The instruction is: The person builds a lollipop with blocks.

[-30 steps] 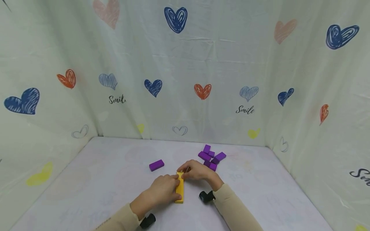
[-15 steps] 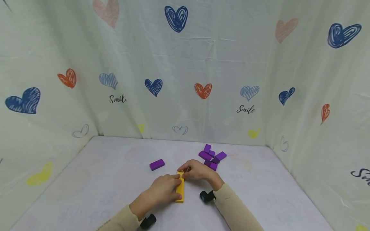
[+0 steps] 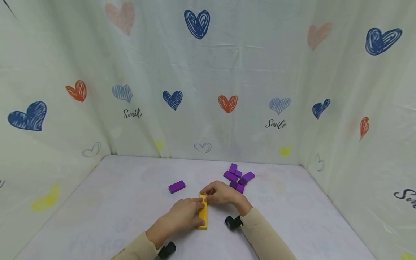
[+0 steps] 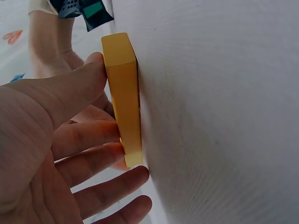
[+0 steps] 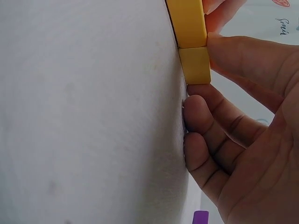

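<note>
My left hand (image 3: 183,213) lies flat on the white table (image 3: 107,202) at about seven o'clock from the yellow block (image 3: 203,212), its fingers (image 4: 79,144) nearly straight and pressed against the block's long left side, the thumb along its top; nothing is clasped inside the palm. The block rests flat near the table's front middle, its length running from six o'clock to twelve o'clock. My right hand (image 3: 222,193) sits at the block's far end, around one o'clock from it, with the thumb and forefinger pinching that end while the other fingers (image 5: 205,126) curl down with their tips touching the table. From the right wrist a seam shows across the yellow, so the end I pinch looks like a short yellow piece (image 5: 195,65) set flush against the longer one; I cannot tell from the head view whether they are two parts. A heap of purple blocks (image 3: 238,178) lies just beyond my right hand at about one o'clock, close to the knuckles but apart from them. A single purple block (image 3: 177,186) lies by itself at about eleven o'clock from the yellow block, well apart from the heap. Cream sleeves (image 3: 260,234) cover both forearms, and a heart-printed cloth (image 3: 208,83) hangs behind and beside the table.
</note>
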`<state>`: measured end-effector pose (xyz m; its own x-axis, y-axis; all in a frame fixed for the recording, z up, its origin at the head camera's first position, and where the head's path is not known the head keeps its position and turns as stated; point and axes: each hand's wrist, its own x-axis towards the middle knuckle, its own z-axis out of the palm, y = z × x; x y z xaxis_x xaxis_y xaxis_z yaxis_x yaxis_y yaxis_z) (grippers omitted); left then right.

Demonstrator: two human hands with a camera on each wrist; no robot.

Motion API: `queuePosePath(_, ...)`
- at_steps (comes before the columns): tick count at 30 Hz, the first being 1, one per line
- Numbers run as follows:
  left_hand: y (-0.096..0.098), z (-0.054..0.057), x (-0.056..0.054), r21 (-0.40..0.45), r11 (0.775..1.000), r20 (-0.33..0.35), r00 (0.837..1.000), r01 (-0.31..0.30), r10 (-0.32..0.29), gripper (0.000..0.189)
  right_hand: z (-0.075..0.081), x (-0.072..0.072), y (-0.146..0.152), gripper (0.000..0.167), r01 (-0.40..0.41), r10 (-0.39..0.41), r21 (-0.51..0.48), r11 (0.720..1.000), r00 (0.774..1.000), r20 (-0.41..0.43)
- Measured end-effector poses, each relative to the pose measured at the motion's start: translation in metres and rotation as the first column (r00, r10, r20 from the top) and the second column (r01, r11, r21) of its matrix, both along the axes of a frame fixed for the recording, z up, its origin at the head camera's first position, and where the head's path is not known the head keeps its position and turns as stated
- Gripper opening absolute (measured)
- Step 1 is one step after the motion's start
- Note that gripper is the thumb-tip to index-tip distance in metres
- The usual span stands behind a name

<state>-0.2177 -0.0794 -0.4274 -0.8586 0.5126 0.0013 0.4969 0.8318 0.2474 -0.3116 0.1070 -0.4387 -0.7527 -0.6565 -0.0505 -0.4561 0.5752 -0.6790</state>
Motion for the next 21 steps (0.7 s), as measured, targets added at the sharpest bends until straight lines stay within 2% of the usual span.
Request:
queuePosePath(10,-0.003,0.000,0.001,0.012,1.000,0.006,1.000,0.000,0.000,0.053,-0.002,-0.001,-0.002,0.026,-0.020,0.020,0.010,1.000,0.999,-0.027)
queuePosePath(17,-0.001,0.000,0.000,0.033,0.999,0.013,1.000,0.015,-0.016,0.054,0.003,0.000,0.005,0.029,-0.001,0.002,0.044,0.999,0.999,-0.032)
queuePosePath(21,0.000,-0.001,-0.001,0.021,1.000,0.022,1.000,0.003,-0.003,0.055,0.009,0.001,0.013,0.030,0.028,-0.026,0.047,0.999,0.999,-0.040)
